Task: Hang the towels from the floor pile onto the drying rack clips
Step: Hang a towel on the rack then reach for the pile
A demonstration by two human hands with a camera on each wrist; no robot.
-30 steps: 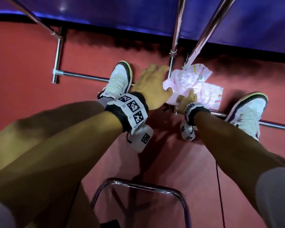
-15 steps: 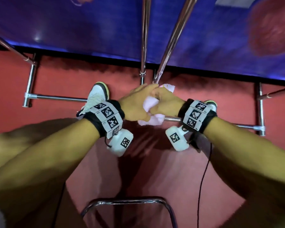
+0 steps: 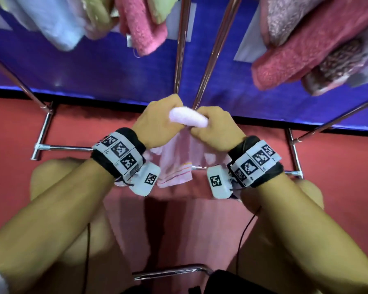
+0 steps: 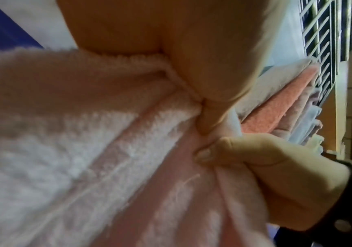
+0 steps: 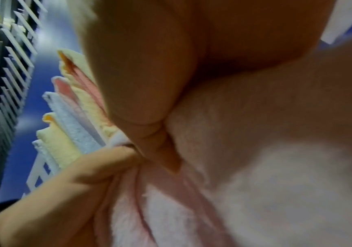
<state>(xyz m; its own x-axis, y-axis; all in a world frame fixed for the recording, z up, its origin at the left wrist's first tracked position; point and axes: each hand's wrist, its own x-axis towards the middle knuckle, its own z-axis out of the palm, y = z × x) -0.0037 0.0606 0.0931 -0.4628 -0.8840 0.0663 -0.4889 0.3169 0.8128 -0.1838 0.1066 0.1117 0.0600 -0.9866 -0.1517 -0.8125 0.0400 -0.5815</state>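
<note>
Two rack poles point(image 3: 210, 52) rise just beyond my knuckles. Hung towels point(image 3: 140, 24) crowd overhead on both sides; between them there's a gap

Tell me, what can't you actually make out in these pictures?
- Clips: head view cuts off the tops of the hanging towels, so no clip shows.
- Floor pile: hidden in the head view by the arms and the pink towel.
- Fingertips: left hand and right hand bury them in the towel.
- Wrist views: blurred, the palms filling most of each.
</note>
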